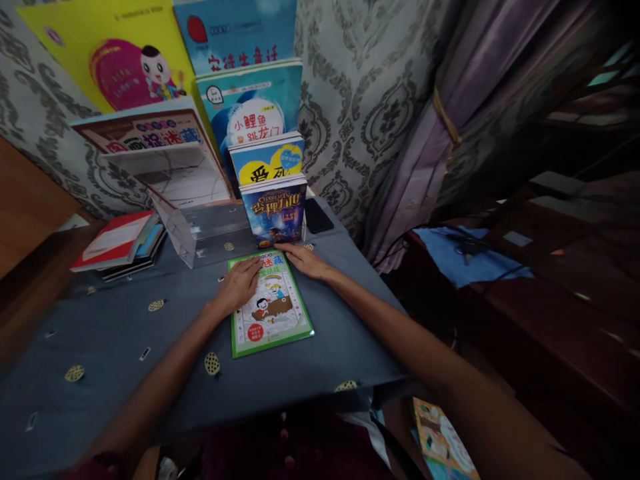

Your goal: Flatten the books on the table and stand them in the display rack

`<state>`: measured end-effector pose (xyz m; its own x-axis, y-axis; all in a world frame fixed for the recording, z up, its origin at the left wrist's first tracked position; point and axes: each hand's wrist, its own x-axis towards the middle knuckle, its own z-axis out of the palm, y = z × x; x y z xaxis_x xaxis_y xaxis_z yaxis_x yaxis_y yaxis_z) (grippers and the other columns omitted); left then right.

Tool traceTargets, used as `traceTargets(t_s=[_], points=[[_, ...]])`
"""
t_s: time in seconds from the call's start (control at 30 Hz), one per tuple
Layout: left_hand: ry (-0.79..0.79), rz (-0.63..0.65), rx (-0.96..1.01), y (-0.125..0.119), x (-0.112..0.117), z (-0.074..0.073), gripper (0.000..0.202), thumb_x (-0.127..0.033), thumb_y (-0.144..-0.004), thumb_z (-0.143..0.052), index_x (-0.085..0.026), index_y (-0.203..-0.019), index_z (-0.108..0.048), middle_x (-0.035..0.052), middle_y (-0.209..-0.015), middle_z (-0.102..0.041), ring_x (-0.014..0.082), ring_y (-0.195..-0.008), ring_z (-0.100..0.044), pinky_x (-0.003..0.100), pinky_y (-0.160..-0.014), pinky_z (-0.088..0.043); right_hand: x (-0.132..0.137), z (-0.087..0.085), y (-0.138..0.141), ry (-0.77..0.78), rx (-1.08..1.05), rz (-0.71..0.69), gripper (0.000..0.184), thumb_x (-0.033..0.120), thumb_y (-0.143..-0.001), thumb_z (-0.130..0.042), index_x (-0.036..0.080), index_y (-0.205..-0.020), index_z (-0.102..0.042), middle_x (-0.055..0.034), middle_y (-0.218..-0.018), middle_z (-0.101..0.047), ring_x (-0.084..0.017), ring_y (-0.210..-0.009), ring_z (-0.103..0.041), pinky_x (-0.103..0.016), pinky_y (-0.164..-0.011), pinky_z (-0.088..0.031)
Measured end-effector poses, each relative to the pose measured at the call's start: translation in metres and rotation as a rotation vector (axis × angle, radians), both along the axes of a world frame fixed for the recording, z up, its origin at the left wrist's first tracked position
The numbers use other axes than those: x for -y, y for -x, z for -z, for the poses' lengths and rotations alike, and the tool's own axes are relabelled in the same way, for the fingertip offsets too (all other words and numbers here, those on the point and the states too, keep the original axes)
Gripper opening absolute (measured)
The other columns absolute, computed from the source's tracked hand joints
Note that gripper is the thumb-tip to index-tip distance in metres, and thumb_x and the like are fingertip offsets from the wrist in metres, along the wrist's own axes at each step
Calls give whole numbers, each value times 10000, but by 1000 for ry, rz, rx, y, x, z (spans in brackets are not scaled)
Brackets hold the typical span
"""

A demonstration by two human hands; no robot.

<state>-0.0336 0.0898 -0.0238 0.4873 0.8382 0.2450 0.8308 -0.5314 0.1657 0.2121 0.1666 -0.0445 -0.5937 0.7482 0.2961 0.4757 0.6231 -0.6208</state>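
A green-bordered children's book (273, 313) lies flat on the blue-grey tablecloth (115, 333). My left hand (239, 285) rests palm down on the book's upper left part, fingers stretched flat. My right hand (306, 259) lies at the book's top right corner, fingers extended toward the foot of a dark blue book (273, 210) that stands upright at the front of a clear tiered stand (200, 233).
Behind the blue book stand more books in rising rows: a yellow-and-blue one (267, 160), a teal one (250, 107), a large yellow one (110, 57). A stack of red and blue books (120, 243) lies at left. A black phone (319, 215) lies by the patterned wall. Another book (443, 443) is on the floor at right.
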Motion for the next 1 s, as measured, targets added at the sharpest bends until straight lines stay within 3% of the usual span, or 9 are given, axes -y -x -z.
traceTargets(t_s=[0.17,0.3,0.47,0.8,1.0], points=[[79,102,-21,-28,-2,-7,458,-197,-990,-369,-211,-1423,-514,97,-1515,-498,243,-1448,-403,581,-1189,-255,2,-4,1,-21,46,-9,483,206,-1002,-325,166,-1456,-486,-83,-1451,-579,-203,-1328,-535,-425,-1132,-395],[124,211,-28,-40,7,-11,467,-185,-984,-373,-216,-1427,-519,94,-1512,-502,233,-1467,-371,579,-1206,-192,2,-4,2,-38,63,-18,491,195,-1007,-305,187,-1469,-470,-67,-1461,-571,-192,-1338,-525,-416,-1133,-388],[162,345,-35,-44,22,-15,484,-150,-968,-373,-211,-1423,-527,87,-1501,-517,223,-1465,-376,558,-1216,-179,1,-1,3,-31,75,-27,485,237,-1024,-295,186,-1480,-452,-67,-1474,-558,-199,-1359,-505,-442,-1171,-328],[274,544,-30,-48,59,-24,480,-165,-992,-392,-336,-1422,-518,11,-1520,-498,217,-1470,-367,595,-1222,-136,-1,2,4,-34,65,-29,468,244,-1036,-310,212,-1484,-442,-53,-1495,-536,-222,-1366,-493,-488,-1166,-323],[348,591,-8,-53,81,-29,495,-146,-973,-443,-404,-1383,-544,-36,-1516,-499,200,-1481,-345,584,-1239,-107,4,-1,5,-25,89,-13,473,204,-1023,-331,207,-1483,-442,-54,-1509,-520,-230,-1393,-466,-499,-1186,-299]])
